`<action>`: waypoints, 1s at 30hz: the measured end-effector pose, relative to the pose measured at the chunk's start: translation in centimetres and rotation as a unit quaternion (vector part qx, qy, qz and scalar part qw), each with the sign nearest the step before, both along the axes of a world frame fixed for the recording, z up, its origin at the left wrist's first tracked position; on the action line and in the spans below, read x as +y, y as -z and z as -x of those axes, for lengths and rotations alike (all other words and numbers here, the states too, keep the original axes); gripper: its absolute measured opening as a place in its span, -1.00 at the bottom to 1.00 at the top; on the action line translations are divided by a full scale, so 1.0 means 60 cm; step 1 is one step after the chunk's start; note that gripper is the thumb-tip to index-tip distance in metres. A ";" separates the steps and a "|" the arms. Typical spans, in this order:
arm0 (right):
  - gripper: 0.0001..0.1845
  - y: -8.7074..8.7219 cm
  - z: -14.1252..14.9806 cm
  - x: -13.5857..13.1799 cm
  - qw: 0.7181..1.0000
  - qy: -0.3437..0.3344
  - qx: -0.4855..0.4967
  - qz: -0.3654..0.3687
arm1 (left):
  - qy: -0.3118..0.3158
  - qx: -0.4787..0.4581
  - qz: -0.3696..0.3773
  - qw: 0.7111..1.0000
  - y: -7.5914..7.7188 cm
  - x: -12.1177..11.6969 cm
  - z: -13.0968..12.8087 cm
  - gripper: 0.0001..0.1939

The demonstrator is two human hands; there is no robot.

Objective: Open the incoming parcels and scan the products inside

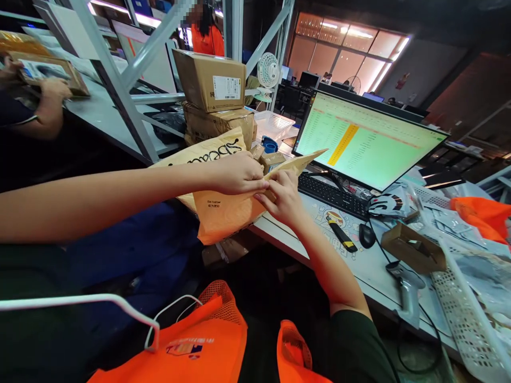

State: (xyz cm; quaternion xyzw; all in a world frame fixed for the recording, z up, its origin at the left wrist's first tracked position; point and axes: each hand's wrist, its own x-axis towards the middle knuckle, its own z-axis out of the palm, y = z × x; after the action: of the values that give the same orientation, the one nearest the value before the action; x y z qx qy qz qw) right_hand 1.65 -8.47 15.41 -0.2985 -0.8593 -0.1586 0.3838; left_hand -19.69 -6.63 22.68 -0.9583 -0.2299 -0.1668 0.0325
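Observation:
My left hand [241,173] and my right hand [282,198] meet over the desk's near edge, thumbs almost touching. Both pinch the upper edge of a tan paper bag [229,213], which hangs tilted and glows orange low down, with small print on its side. A pointed corner of paper sticks out to the right above my right hand. Tan paper with large black lettering [215,150] shows behind my left wrist; whether it belongs to the same bag I cannot tell. Small cardboard boxes [272,160] lie just beyond my hands.
Stacked cartons [211,82] and a metal frame [133,106] stand at the left. A monitor [367,138], keyboard [331,196], utility knife [342,235], mouse [366,235], barcode scanner [408,292] and white basket [463,314] are rightward. A co-worker's hand [56,88] touches a parcel far left.

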 end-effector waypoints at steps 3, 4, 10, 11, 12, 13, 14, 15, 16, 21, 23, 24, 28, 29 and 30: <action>-0.62 0.003 -0.010 -0.012 0.999 -0.021 -0.027 -0.032 | -0.009 0.032 -0.044 0.999 0.002 -0.009 0.006 -0.42; -0.60 0.005 -0.017 -0.020 0.998 -0.023 -0.038 -0.051 | -0.020 0.035 -0.059 0.997 0.002 -0.009 0.011 -0.42; -0.67 0.017 -0.084 -0.081 0.980 -0.018 -0.112 -0.165 | -0.120 0.032 -0.133 0.983 0.006 0.001 0.039 -0.44; -0.67 0.018 -0.094 -0.090 0.978 -0.015 -0.122 -0.169 | -0.128 0.038 -0.138 0.981 0.006 0.001 0.041 -0.45; -0.66 0.018 -0.104 -0.098 0.976 -0.011 -0.131 -0.171 | -0.134 0.046 -0.142 0.980 0.006 0.000 0.041 -0.45; -0.65 0.018 -0.113 -0.106 0.975 -0.009 -0.139 -0.171 | -0.137 0.054 -0.147 0.978 0.006 0.000 0.042 -0.45; -0.63 0.019 -0.122 -0.113 0.975 -0.007 -0.145 -0.171 | -0.140 0.061 -0.155 0.976 0.006 -0.001 0.044 -0.45; -0.62 0.020 -0.132 -0.121 0.974 -0.006 -0.150 -0.168 | -0.143 0.066 -0.165 0.974 0.007 0.000 0.048 -0.44; -0.62 0.023 -0.143 -0.129 0.975 -0.007 -0.155 -0.161 | -0.145 0.070 -0.178 0.971 0.007 0.001 0.053 -0.43; -0.67 0.041 -0.197 -0.164 0.976 -0.014 -0.177 -0.129 | -0.127 0.099 -0.233 0.959 0.013 0.005 0.074 -0.36; -0.66 0.042 -0.199 -0.164 0.977 -0.001 -0.164 -0.140 | -0.146 0.124 -0.241 0.951 0.004 -0.007 0.059 -0.38; -0.66 0.041 -0.192 -0.160 0.976 0.004 -0.156 -0.149 | -0.168 0.129 -0.254 0.944 -0.005 -0.019 0.046 -0.41; -0.68 0.032 -0.134 -0.122 0.974 0.017 -0.119 -0.190 | -0.163 0.108 -0.291 0.936 -0.042 -0.082 -0.033 -0.62; -0.69 0.032 -0.118 -0.112 0.975 0.024 -0.105 -0.196 | -0.122 0.121 -0.252 0.952 -0.042 -0.092 -0.053 -0.67; -0.70 0.034 -0.104 -0.102 0.976 0.028 -0.091 -0.197 | -0.080 0.145 -0.191 0.968 -0.037 -0.096 -0.071 -0.70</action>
State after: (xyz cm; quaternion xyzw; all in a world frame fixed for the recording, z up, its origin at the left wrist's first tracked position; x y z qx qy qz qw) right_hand 7.87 -14.58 13.39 -0.2254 -0.8336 -0.3621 0.3511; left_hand -15.43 -12.39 24.89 -0.9268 -0.2624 -0.0639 0.2609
